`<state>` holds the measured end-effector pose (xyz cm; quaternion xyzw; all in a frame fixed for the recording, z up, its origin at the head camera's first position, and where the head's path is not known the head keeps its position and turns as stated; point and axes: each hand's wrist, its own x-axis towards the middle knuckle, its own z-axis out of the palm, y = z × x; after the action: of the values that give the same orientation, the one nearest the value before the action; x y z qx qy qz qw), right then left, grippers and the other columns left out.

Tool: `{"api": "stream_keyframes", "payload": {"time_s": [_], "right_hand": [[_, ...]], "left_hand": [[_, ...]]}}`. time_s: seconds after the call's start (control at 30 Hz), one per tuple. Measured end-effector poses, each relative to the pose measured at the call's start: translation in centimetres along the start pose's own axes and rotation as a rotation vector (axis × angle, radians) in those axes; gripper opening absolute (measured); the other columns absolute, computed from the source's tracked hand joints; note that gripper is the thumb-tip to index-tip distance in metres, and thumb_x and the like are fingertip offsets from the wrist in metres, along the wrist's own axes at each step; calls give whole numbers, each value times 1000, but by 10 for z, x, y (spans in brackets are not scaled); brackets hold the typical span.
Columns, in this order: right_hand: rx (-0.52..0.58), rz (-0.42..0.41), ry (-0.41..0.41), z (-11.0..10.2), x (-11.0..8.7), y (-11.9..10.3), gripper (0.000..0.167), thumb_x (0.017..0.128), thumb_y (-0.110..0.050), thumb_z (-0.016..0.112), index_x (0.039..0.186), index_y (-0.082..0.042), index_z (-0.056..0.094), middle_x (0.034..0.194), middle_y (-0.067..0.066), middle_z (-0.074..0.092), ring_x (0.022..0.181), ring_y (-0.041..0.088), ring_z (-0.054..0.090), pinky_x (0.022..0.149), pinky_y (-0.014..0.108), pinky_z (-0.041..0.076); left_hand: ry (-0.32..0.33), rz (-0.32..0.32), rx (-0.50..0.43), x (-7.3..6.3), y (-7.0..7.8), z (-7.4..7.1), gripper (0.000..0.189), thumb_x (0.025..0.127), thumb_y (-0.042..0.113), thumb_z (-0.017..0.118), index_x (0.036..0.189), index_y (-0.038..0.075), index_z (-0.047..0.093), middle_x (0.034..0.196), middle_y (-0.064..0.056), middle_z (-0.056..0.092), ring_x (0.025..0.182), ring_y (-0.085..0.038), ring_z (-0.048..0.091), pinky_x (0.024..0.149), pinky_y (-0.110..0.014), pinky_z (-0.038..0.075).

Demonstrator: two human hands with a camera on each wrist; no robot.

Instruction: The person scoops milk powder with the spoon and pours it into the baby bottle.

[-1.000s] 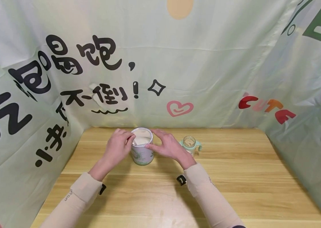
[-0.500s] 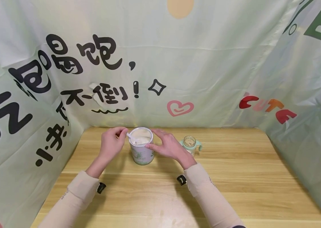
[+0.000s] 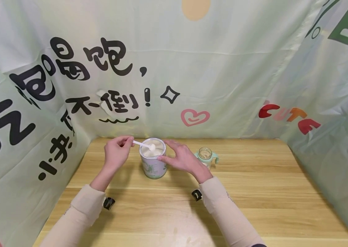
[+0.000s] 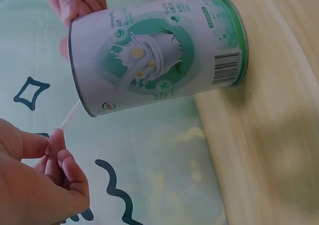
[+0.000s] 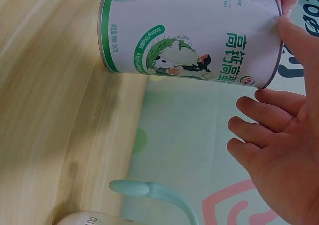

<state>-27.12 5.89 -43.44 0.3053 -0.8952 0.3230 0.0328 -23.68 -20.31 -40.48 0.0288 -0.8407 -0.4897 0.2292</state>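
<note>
My left hand (image 3: 116, 152) pinches the handle end of a white scoop (image 3: 141, 144) between thumb and fingertips. The scoop's bowl, heaped with white powder, is over the opening of a milk powder tin (image 3: 153, 166). Upright on the table, the tin is pale lilac with green prints and a cow picture, and pale powder shows inside. My right hand (image 3: 183, 156) rests against the tin's right side at the rim, thumb (image 5: 296, 35) and forefinger at its edge, the other fingers stretched out. In the left wrist view, the tin's wall hides the scoop's bowl.
Right of the tin, partly behind my right wrist, stands an uncapped baby bottle (image 3: 205, 153) with mint-green handles. The wooden table (image 3: 254, 192) ends at a pale printed cloth (image 3: 223, 85) at the back and sides.
My left hand has moved left, drawing the scoop up out of the powder; its bowl now shows loaded. The right hand and tin hold their place.
</note>
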Motion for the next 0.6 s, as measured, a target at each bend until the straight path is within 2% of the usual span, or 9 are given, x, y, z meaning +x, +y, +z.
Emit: {"api": "stream_keyframes", "payload": {"time_s": [0.23,0.43,0.6], "right_hand": [[7,3,-4,-1,-1,-1,79,96,-55,72,156,-9,49,158,15,54,148,34,50,122,52,42],[8,-1,-2,-1,0,-1,79,96,-55,73,156,-9,50,157,15,55,148,33,51,122,51,42],[5,11,-8,-1,0,-1,79,96,-56,72,157,-12,49,158,13,55,148,31,50,122,49,42]], "left_hand": [[-8,-54,-8,0,1,0,23,102,24,71,108,5,82,89,-14,81,57,-4,48,53,-20,36],[-36,-153,-131,2,1,-1,26,102,22,71,113,0,79,90,-13,81,71,-5,70,63,-15,52],[-73,-234,-237,4,0,-2,31,103,22,70,118,-4,76,79,5,79,70,-3,71,58,-15,50]]}}
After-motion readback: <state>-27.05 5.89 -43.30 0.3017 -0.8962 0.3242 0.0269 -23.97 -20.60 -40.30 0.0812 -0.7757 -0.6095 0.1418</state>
